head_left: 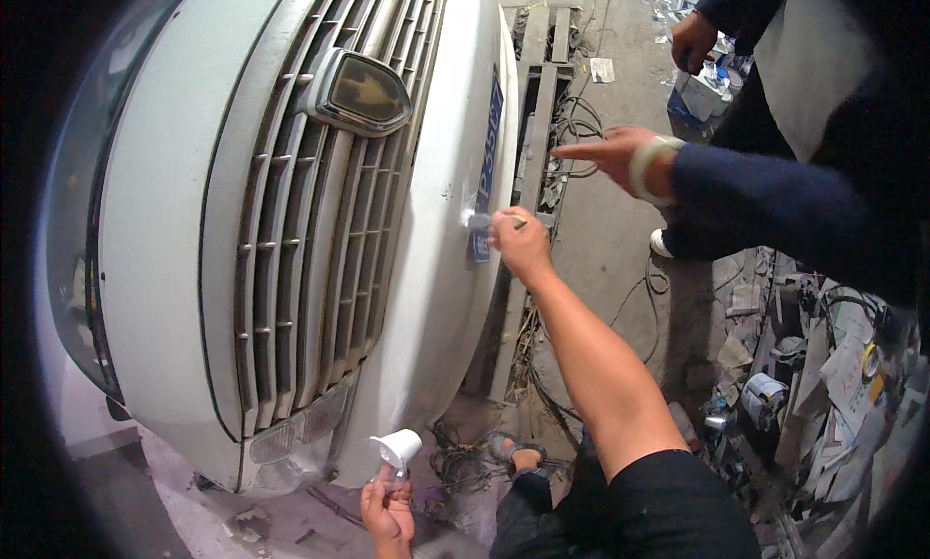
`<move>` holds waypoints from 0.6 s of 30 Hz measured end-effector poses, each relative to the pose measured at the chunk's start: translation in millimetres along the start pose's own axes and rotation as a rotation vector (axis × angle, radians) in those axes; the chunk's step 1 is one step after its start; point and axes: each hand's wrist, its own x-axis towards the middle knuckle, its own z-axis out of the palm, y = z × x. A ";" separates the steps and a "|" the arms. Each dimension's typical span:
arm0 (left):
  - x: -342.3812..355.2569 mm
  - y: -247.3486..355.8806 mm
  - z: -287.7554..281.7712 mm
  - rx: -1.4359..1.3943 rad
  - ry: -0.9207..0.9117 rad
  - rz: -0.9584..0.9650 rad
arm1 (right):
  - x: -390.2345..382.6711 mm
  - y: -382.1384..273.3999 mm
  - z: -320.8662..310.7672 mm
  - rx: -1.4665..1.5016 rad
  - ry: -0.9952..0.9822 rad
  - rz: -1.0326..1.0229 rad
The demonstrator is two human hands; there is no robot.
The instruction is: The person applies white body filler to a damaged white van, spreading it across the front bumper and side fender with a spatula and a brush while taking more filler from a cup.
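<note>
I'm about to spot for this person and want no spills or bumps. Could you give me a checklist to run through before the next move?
1. Tool gripped: ok, in the right hand.
2. Tool clear of the blue plate: cannot tell; they overlap in this view.
3. Cup gripped: ok, in the left hand.
4. Cup upright: not ok, it is tilted.
5. Cup's contents: cannot tell; the inside is not clear enough.
6. Co-worker's pointing hand clear of the right hand: ok, a gap shows between them.

Paper sheet (602, 70) (near coiled cables (578, 123))
</note>
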 end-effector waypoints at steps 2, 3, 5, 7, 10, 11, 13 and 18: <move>-1.0 -0.9 2.4 -0.011 0.034 0.004 | 9.3 -2.6 2.6 0.112 0.066 -0.088; 2.5 0.1 6.6 -0.025 0.042 0.019 | 15.9 -9.2 7.3 -0.048 0.112 -0.201; 10.1 1.3 17.1 -0.054 0.055 0.043 | 19.2 -16.3 19.9 -0.218 0.160 -0.321; 4.6 2.7 15.7 -0.065 0.080 0.025 | 10.0 1.0 8.0 -0.606 0.077 -0.780; -1.8 3.0 12.3 -0.073 0.094 0.014 | -14.0 -9.4 6.5 -0.227 0.001 -0.307; -4.4 2.6 11.2 -0.070 0.095 0.010 | -16.8 -18.1 8.8 -0.271 0.006 -0.347; -3.3 0.5 11.2 -0.052 0.092 -0.005 | -15.4 -34.9 11.4 -0.361 0.036 -0.436; -4.3 -4.8 5.9 -0.050 0.074 -0.005 | -42.2 -33.5 17.6 -0.569 -0.098 -0.875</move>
